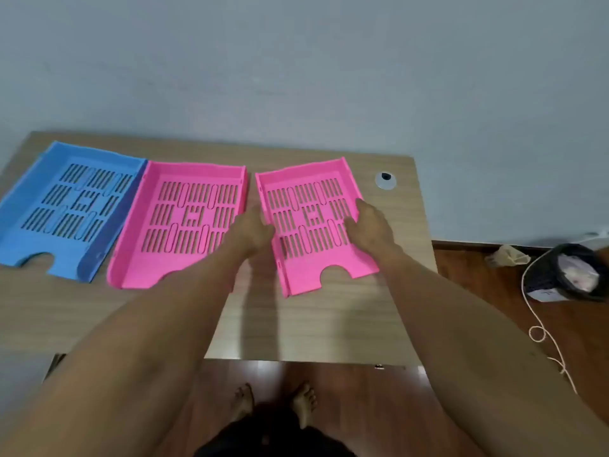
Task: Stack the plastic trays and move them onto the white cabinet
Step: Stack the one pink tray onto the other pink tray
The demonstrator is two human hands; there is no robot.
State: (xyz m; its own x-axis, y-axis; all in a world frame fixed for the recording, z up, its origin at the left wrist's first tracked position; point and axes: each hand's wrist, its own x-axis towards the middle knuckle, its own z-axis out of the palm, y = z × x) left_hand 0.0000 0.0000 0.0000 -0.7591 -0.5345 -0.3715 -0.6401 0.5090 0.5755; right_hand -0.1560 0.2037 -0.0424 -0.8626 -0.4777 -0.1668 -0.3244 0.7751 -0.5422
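Both hands grasp the right pink tray (pixel 313 222): I see my left hand (pixel 252 230) closed over its left wall and my right hand (pixel 370 222) over its right wall, fingers curled inside against the slotted floor. This tray sits nearest the table's right edge, slightly skewed. Beside it, toward the middle, lies the second pink tray (pixel 184 219), and the blue tray (pixel 71 206) lies by the left edge, touching that second tray's wall. All three are empty. The wooden table (pixel 329 324) stands against a pale grey wall (pixel 296 61); a cable grommet (pixel 385 180) sits near its far right corner. On the brown floor right of the table are a lined bin (pixel 566 275) and a loose cord (pixel 540 331).
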